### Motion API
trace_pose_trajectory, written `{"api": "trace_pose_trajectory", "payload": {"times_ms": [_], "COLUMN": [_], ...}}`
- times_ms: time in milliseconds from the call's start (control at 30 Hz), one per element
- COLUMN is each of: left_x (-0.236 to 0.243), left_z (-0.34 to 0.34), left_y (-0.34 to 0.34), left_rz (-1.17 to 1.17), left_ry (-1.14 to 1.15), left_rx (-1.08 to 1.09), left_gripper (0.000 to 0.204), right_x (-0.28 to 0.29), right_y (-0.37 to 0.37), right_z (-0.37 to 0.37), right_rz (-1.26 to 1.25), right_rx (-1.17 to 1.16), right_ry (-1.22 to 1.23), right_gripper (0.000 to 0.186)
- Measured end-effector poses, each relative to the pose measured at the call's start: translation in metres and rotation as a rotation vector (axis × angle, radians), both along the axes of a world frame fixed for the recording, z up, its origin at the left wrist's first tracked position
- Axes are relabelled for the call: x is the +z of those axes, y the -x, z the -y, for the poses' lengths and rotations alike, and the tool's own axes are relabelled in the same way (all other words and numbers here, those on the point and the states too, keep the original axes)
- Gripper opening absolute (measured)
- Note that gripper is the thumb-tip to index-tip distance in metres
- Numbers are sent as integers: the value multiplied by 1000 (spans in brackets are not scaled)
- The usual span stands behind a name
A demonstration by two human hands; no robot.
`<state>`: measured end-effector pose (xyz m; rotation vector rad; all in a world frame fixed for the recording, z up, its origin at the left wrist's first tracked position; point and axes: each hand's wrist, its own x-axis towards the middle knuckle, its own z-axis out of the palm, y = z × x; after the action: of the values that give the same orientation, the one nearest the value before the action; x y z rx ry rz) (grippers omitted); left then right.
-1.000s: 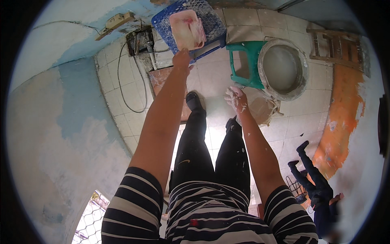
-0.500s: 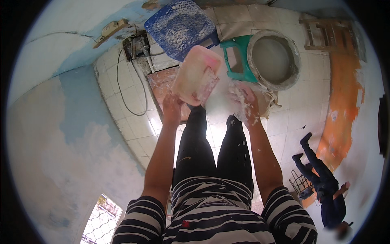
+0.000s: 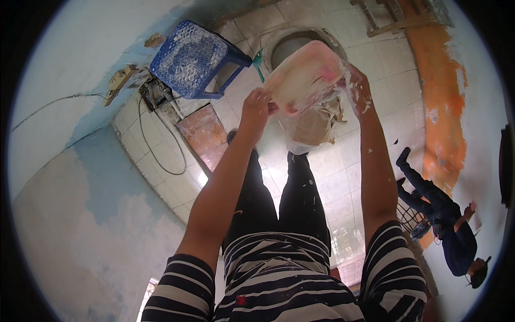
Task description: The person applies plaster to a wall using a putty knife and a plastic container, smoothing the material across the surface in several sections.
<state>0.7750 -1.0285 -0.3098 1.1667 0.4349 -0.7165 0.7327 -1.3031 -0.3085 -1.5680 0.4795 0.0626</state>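
A pinkish plastic tub [image 3: 300, 72], smeared with white paste, is held up between my two hands. My left hand [image 3: 256, 109] grips its near left corner, fingers closed on the edge. My right hand [image 3: 358, 92], coated with white paste, holds the right end. Behind the tub stands a round bucket [image 3: 273, 47] with a crusted rim, partly hidden by the tub. A clear plastic bag with brown paper [image 3: 311, 129] lies below the tub, close to my feet.
A blue plastic stool [image 3: 188, 59] dusted with white stands at the far left. A sliver of green stool [image 3: 258, 65] shows beside the bucket. A cable [image 3: 161, 166] loops over the tiles. Another person [image 3: 437, 214] is at the right, and a wooden frame [image 3: 394, 19] stands far right.
The tub has moved right, from beside the blue stool to in front of the bucket. My right hand, apart from it before, now holds its right end. The view has shifted too.
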Motion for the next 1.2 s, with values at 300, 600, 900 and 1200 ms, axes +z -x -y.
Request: {"api": "trace_pose_trajectory", "payload": {"times_ms": [300,600,900,1200], "left_x": [9,-13,-16,-20], "left_z": [64,68,69,60], "left_y": [-41,-82,-87,-69], "left_rz": [90,26,-17,-4], "left_ry": [-559,-612,-593,-597], "left_rx": [-550,-798,-924,-845], "left_gripper": [46,59,64,84], "right_x": [-44,-44,-37,-24], "right_y": [-16,-10,-8,-6], "right_z": [39,-8,-14,-34], "right_rz": [120,-18,-50,-57], "right_rx": [-135,-272,-376,-557], "right_ry": [335,187,464,556], "right_gripper": [41,35,35,35]}}
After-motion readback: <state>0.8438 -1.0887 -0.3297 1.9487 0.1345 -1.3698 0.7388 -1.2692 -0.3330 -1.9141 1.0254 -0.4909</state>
